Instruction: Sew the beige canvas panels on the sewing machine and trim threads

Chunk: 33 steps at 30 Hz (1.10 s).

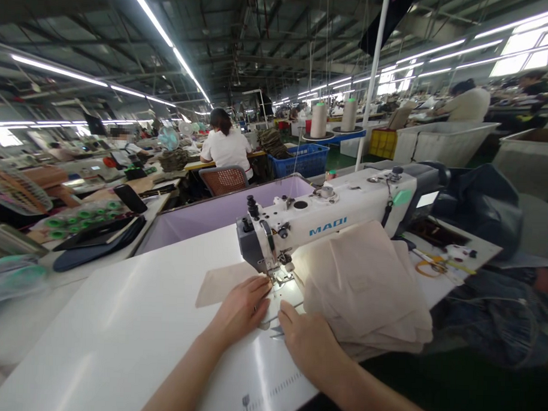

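My left hand lies flat by the needle area of a white sewing machine, fingers stretched toward the presser foot. Under and beyond those fingers is a beige fabric piece, which runs left of the machine head. Just right of it, my right hand is closed in front of the metal needle plate. Two thin metal points that look like thread snips stick out from under its fingers; the rest is hidden. A stack of beige fabric pieces lies under the machine arm, beside my right hand.
Yellow-handled scissors lie right of the machine. Thread cones stand behind it. A lilac-lined bin borders the white table at the back. A co-worker sits ahead, near a blue basket. Denim hangs at right.
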Motion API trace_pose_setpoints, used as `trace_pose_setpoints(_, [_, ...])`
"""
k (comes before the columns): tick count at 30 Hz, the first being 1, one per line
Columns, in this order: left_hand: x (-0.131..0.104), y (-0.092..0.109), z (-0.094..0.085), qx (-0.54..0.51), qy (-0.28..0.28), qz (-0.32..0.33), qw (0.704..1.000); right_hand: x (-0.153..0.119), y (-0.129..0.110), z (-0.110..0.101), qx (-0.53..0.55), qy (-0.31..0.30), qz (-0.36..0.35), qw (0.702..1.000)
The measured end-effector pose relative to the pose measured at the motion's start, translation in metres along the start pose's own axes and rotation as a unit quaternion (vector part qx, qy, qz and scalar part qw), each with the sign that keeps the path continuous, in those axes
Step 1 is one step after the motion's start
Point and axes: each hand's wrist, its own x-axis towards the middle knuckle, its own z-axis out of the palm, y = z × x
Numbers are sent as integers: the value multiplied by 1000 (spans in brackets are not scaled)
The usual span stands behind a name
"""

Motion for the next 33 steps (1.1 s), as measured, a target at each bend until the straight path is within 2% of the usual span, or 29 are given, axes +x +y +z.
trace_pose_setpoints(16, [-7, -4, 8, 14, -11, -32, 999, -4, -3, 12, 27, 89, 17, 996])
trace_pose_setpoints(21, [-12, -8, 10, 22, -15, -91, 995, -5, -4, 16, 33, 98, 14, 995])
trace_pose_setpoints(25, [-12, -8, 7, 50, -48, -117, 991, -6, -4, 17, 41, 104, 14, 994])
trace_pose_setpoints(29, [-12, 4, 1, 102, -82, -137, 982, -5, -3, 15, 56, 97, 19, 994])
trace_pose_setpoints(33, [-14, 29, -6, 129, -116, -167, 971, -5, -3, 10, 89, 70, 24, 993])
